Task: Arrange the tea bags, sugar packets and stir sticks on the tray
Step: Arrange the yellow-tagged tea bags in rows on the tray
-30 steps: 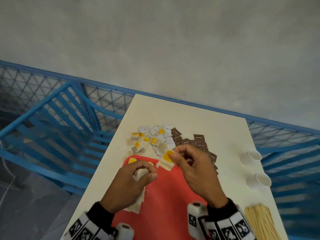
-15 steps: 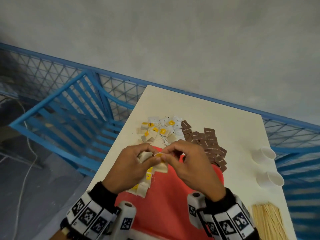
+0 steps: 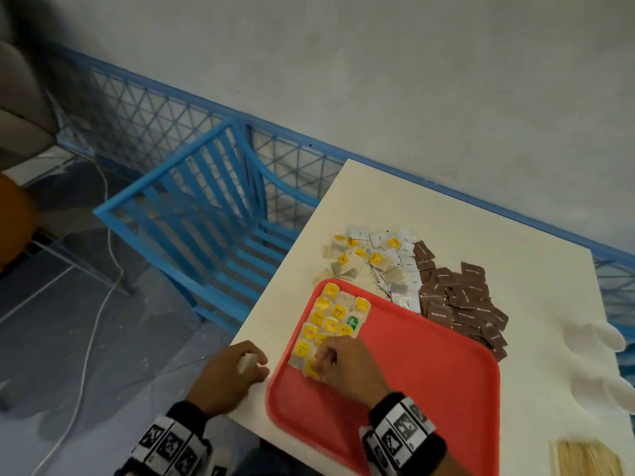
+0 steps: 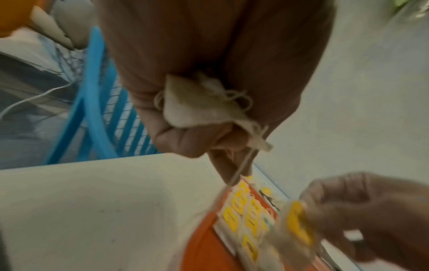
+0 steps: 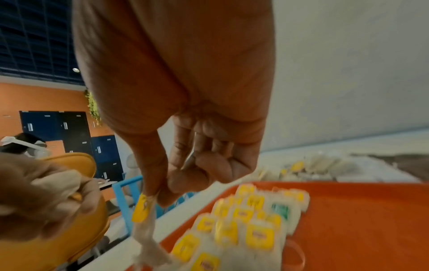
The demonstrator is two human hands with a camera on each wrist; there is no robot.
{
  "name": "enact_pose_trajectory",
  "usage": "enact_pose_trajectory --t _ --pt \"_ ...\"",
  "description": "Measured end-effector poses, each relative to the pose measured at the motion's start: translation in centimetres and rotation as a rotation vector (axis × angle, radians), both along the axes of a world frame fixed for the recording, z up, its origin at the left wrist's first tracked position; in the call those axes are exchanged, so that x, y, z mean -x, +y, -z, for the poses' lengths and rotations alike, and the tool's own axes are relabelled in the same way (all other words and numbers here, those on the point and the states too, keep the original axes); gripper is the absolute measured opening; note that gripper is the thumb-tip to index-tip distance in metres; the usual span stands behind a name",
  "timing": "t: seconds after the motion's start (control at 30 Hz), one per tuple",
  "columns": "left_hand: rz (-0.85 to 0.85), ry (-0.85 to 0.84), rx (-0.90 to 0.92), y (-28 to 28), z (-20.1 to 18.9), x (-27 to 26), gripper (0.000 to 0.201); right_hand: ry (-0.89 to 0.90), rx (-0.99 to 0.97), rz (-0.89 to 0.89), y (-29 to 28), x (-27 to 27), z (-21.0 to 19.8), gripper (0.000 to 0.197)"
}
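Nearest the camera, at the bottom of the head view, the person's right hand point(image 3: 347, 367) sits over the lower left corner of the red tray point(image 3: 412, 365). Its thumb and forefinger pinch a yellow-tagged tea bag point(image 5: 142, 210) by the top, and the bag hangs down right at the near end of the rows already on the tray. The other fingers are curled in toward the palm.

Just left of the tray, the left hand point(image 3: 228, 374) rests on the table point(image 3: 481, 235) edge, fingers curled round a small bunch of tea bags point(image 4: 197, 102), strings looped out of the fist. So it's beside the tray, not over it.

A bit further up, the laid-out tea bags point(image 3: 330, 321) fill the tray's left side in neat rows, mostly yellow tags with one green one.

Past the tray's far edge there's a loose pile of tea bags point(image 3: 360, 259) mixed with white packets, and to its right a heap of brown sugar packets point(image 3: 464, 300) touching the tray's upper right rim.

Over at the right edge of the frame sit two white cups point(image 3: 598, 338), pretty blurred, and in the bottom right corner the bundle of stir sticks point(image 3: 584, 458), well apart from both hands.
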State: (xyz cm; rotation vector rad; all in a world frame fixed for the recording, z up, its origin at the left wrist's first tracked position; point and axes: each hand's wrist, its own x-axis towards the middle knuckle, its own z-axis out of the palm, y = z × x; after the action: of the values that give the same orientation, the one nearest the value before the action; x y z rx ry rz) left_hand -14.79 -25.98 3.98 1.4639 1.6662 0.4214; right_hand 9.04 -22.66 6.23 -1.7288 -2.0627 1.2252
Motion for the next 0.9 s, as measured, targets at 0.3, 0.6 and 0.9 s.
enact_pose_trajectory --t 0.3,0.6,0.9 --pt "-0.109 -0.073 0.039 0.5 0.8 3.2 0.007 -0.019 0.153 0.114 0.7 3.9 5.2 0.039" --pt "-0.152 -0.194 0.115 1.2 0.1 2.3 0.022 -0.04 0.146 0.3 0.4 4.5 6.2 0.008" --pt "-0.455 -1.001 0.426 3.2 -3.7 -2.1 0.06 0.261 -0.098 0.239 0.4 3.4 -2.5 0.019"
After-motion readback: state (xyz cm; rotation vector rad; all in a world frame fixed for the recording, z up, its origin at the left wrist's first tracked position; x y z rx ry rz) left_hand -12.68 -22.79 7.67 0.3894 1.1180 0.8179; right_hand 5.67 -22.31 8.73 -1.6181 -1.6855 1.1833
